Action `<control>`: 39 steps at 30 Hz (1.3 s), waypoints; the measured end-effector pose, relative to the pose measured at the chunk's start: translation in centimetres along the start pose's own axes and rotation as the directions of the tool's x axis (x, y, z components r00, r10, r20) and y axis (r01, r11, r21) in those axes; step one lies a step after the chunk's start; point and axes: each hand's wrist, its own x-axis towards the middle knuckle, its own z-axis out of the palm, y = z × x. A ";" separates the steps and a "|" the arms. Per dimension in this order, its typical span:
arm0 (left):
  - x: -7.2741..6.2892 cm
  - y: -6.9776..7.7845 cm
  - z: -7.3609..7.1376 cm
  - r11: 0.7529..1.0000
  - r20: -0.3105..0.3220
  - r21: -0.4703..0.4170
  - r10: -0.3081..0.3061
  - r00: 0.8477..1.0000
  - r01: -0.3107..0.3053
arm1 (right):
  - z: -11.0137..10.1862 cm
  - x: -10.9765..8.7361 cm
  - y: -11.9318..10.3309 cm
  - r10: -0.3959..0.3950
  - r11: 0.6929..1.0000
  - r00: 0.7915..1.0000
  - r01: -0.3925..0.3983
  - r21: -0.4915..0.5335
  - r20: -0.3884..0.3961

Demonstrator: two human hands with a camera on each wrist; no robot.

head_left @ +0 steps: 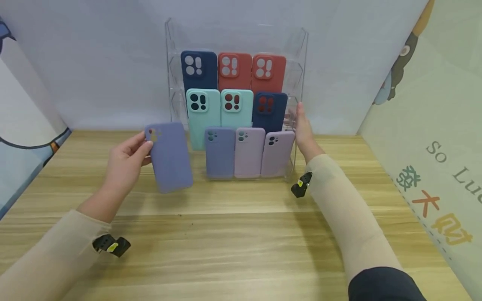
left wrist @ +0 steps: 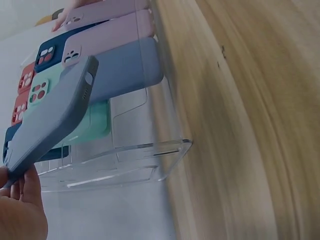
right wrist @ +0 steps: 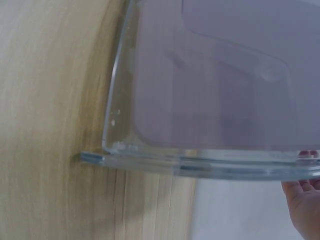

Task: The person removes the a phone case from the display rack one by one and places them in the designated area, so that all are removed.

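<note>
My left hand [head_left: 126, 156] pinches a periwinkle phone case [head_left: 171, 159] by its upper left edge, near the camera cutouts. The case stands clear of the table, left of a transparent tiered display rack [head_left: 306, 62]. My right hand [head_left: 304, 129] holds the rack's right side panel; some fingers show through the clear plastic. On the lowest tier sit a periwinkle case [head_left: 220, 154] and two lilac cases [head_left: 250, 154]. The middle tier bears two mint cases [head_left: 203, 121] and a navy case [head_left: 276, 113]. Behind them are another navy case [head_left: 208, 77] and two red cases [head_left: 235, 83].
The rack stands on a wood-grain tabletop [head_left: 226, 246] near a pale backdrop [head_left: 113, 62]. A printed sheet [head_left: 421, 138] with lettering borders the right side. More printed cloth [head_left: 26, 117] is at the left. Each sleeve carries a small black device [head_left: 111, 246].
</note>
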 end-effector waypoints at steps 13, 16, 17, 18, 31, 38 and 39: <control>-1.1 -0.5 -2.1 0.971 0.087 0.066 -0.233 0.969 0.228 | -0.1 -0.3 0.0 0.025 1.000 1.000 -0.025 0.004 0.011; -1.3 -0.6 -2.6 0.965 0.113 0.058 -0.262 0.958 0.257 | -0.1 -0.3 0.0 0.021 1.000 1.000 -0.021 0.017 0.011; -1.4 -0.7 -2.8 0.962 0.122 0.079 -0.268 0.956 0.260 | -0.1 -0.2 0.0 0.020 1.000 1.000 -0.020 0.018 0.010; -1.5 -0.7 -2.9 0.959 0.127 0.094 -0.279 0.952 0.269 | -0.1 -0.2 0.0 0.021 1.000 1.000 -0.021 0.018 0.007; -2.2 -1.1 -4.6 0.935 0.132 0.108 -0.350 0.927 0.338 | 0.0 -0.4 -0.2 0.028 0.998 1.000 -0.029 0.055 0.011; -2.4 -1.5 -5.3 0.938 0.176 0.052 -0.345 0.922 0.342 | 0.0 -0.3 -0.1 0.029 0.998 0.999 -0.030 0.055 0.015; -2.4 -1.6 -5.4 0.939 0.182 0.038 -0.342 0.922 0.341 | 0.0 -0.3 -0.1 0.030 0.998 0.999 -0.031 0.059 0.015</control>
